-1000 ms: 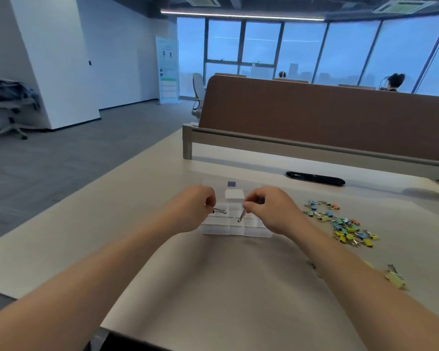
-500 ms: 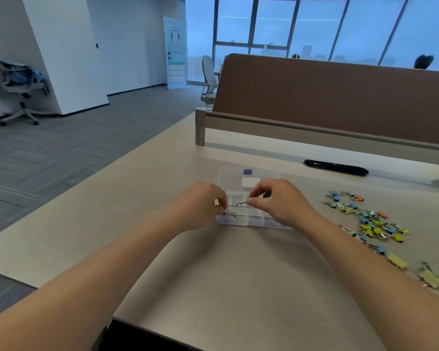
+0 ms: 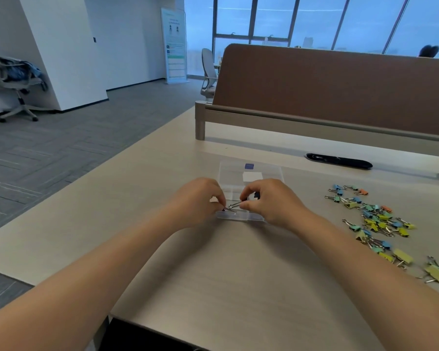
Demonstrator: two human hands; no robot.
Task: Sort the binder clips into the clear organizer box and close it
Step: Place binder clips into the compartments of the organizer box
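Pale desk (image 3: 213, 274) fills the lower frame, its left edge running diagonally from lower left up to a brown divider (image 3: 340, 92) at upper right, and a wide stretch of desktop lies between the hands and the near edge. At centre frame sits the clear organizer box (image 3: 251, 173), lid folded back. Over its near row the left hand (image 3: 200, 201) and right hand (image 3: 271, 201), fingers curled, pinch the wire handles of a small binder clip (image 3: 235, 205); one clip or two, I cannot tell. Loose clips (image 3: 375, 219) lie scattered at right, well apart from the box.
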